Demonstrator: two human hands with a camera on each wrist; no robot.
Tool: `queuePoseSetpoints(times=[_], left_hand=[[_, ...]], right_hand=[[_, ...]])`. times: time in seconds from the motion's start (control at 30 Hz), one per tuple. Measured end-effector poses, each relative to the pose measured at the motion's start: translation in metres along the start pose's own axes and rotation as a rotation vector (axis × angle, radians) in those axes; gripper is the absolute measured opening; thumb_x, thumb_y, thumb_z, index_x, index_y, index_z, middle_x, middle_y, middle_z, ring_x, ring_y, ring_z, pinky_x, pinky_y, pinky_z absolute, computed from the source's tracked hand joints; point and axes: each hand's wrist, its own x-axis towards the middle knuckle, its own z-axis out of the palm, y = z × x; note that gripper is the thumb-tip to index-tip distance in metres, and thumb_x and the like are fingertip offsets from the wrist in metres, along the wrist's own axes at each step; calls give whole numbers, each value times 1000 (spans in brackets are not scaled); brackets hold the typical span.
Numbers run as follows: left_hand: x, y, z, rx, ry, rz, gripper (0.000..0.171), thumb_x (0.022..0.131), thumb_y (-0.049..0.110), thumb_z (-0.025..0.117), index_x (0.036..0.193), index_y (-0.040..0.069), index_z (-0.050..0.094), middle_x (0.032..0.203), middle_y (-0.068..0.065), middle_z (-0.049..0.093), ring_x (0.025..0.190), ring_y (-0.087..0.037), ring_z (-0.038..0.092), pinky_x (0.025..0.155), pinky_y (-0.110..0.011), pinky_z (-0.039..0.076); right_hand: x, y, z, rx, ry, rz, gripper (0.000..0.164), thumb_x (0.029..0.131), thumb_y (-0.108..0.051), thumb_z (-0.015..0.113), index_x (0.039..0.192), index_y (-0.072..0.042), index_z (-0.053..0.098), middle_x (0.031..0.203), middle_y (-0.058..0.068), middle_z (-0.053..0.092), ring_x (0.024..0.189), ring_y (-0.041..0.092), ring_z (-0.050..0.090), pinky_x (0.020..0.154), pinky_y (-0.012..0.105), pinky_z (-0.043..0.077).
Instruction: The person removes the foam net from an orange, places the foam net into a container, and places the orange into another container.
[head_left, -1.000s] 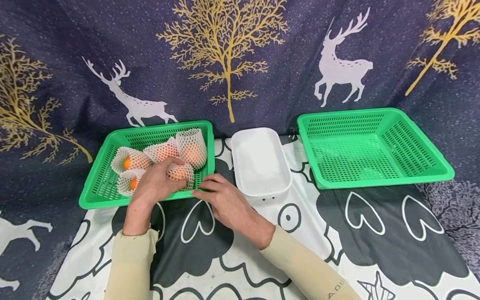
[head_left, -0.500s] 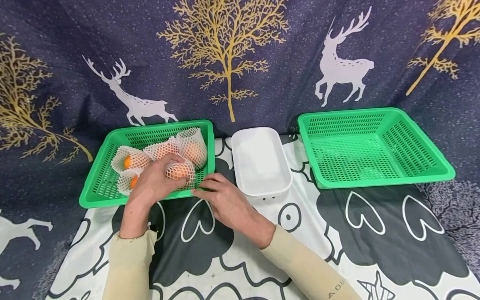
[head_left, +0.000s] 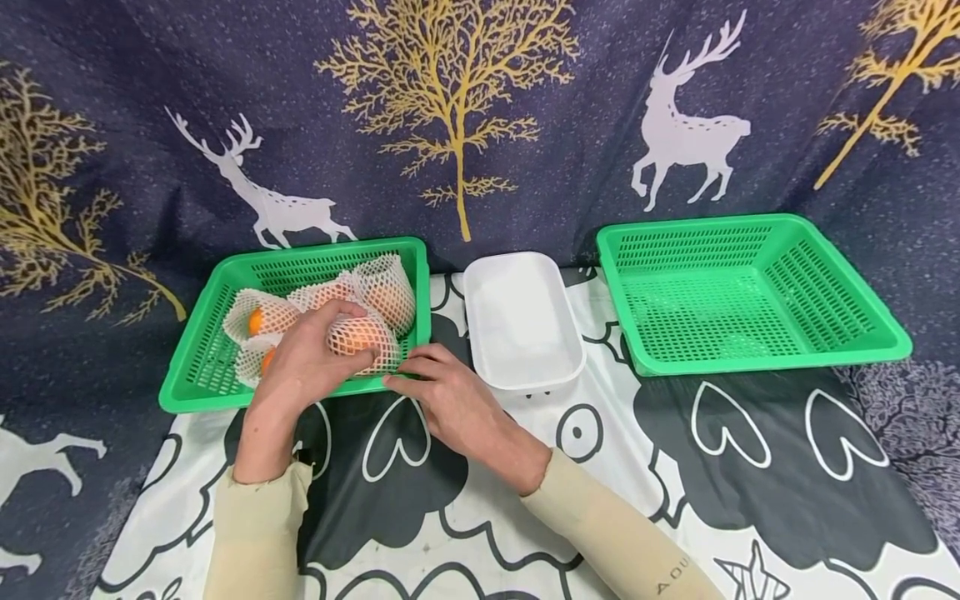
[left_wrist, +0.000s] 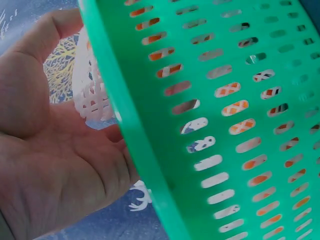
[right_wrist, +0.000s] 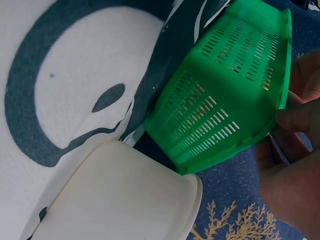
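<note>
Against a deer-printed backdrop (head_left: 555,187), a green basket (head_left: 422,292) holds, among others, one netted fruit (head_left: 366,335), probably firm but bruisable, best cupped round its middle, left hand (head_left: 306,360) curled about it, right hand (head_left: 456,407) pinching the basket's near corner.

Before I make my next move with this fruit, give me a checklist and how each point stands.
1. Left hand has the fruit: ok, thumb and fingers curl round it.
2. Right hand on left basket: ok, at its near right corner.
3. Fruit clear of left basket: not ok, it lies within the rim in the head view.
4. Fruit's net unsnagged: cannot tell, the hand hides part of it.
5. White tray open side up: ok, between the baskets.
6. Right basket open side up: ok, beyond the tray.
</note>
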Motion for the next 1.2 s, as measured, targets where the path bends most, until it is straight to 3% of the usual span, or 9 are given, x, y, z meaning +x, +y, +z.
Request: queuePoseSetpoints(times=[0.23,0.4,0.53,0.73,1.07,1.2], left_hand=[[-4,9,-3,24,69,-2,52,85,33,77,132,20,57,140,-11,54,117,-35,55,85,-54,47],[-5,12,-5,-54,111,7,54,85,31,79,133,20,56,142,-10,52,126,-35,50,96,-56,42],[-7,14,-6,-112,142,51,53,86,31,79,133,19,57,142,-9,52,127,-34,50,98,-54,41],[-9,16,-6,-170,178,72,52,87,27,78,133,20,57,142,-8,53,120,-32,54,90,-51,44],[-13,24,-7,-245,211,41,52,89,35,76,135,27,54,126,-6,57,94,-23,59,68,-37,49],[-14,27,-6,-283,210,27,51,89,36,76,134,30,54,125,-4,56,89,-21,58,65,-34,50]], right_hand=[[0,0,0,-3,-2,1,38,93,2,58,123,-17,73,118,1,68,121,19,52,110,24,35],[0,0,0,5,3,-4,37,94,2,57,122,-17,73,117,1,68,120,18,53,110,24,35],[0,0,0,18,-1,1,40,93,4,57,123,-17,72,117,1,68,120,18,52,110,24,35],[0,0,-1,27,-11,0,41,92,6,56,123,-16,72,117,2,67,120,19,52,109,25,35],[-1,0,-2,35,-24,7,34,97,-4,57,125,-17,71,119,1,66,121,18,51,110,24,34],[-1,1,-3,29,-28,-6,35,96,-4,56,125,-16,70,121,2,65,122,19,51,111,25,33]])
